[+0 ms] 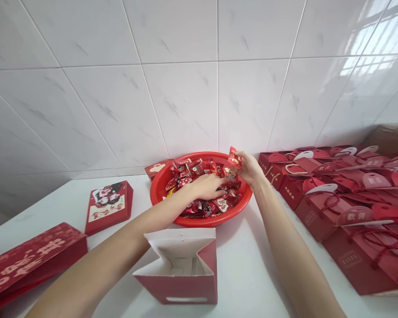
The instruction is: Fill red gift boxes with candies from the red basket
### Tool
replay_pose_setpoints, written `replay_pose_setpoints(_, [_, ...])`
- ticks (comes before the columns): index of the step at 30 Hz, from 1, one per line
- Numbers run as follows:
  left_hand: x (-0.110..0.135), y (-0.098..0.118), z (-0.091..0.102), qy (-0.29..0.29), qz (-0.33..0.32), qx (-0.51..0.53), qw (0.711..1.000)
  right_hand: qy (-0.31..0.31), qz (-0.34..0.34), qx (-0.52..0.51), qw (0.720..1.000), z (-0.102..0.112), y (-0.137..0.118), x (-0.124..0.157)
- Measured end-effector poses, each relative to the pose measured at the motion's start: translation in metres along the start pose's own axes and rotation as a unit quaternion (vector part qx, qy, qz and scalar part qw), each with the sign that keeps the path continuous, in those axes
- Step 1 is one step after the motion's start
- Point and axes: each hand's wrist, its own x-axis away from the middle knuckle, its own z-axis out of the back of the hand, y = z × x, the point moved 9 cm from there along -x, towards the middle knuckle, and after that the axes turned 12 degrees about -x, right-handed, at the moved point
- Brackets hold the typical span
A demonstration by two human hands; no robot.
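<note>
My right hand (249, 168) is closed at the right rim of a red plastic basket (156, 187), pinching a shiny red wrapped candy (234, 157) above it. Inside the basket lies a heap of wrapped candies (195, 171), mostly red, with a little yellow at the left. Reaching across the heap, my left hand (208, 186) has its fingers apart and touching the wrappers; the fingertips are partly hidden. In front of the basket stands a red paper gift box (185, 287), its top open. The white inside shows, and I see nothing in it.
Rows of red gift boxes with cord handles (318, 194) fill the right side. To the left lie a small red box with a cartoon couple (109, 205) and a longer red box (36, 258). A red card-like item (155, 168) sits behind the basket, against the tiled wall (185, 110).
</note>
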Motion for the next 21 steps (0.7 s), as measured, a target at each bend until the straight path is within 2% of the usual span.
replay_pose_setpoints(5, [0.001, 0.000, -0.006, -0.022, 0.005, 0.005, 1.000, -0.041, 0.019, -0.014, 0.999, -0.012, -0.003, 0.008])
replay_pose_setpoints(13, [0.005, 0.006, 0.002, -0.033, 0.012, -0.027, 0.999, -0.087, 0.032, 0.041, 0.995, -0.019, -0.001, 0.012])
replay_pose_setpoints(21, [0.007, 0.007, 0.000, -0.064, 0.014, -0.044, 0.997, -0.091, 0.009, 0.030, 0.995, -0.023, 0.002, 0.013])
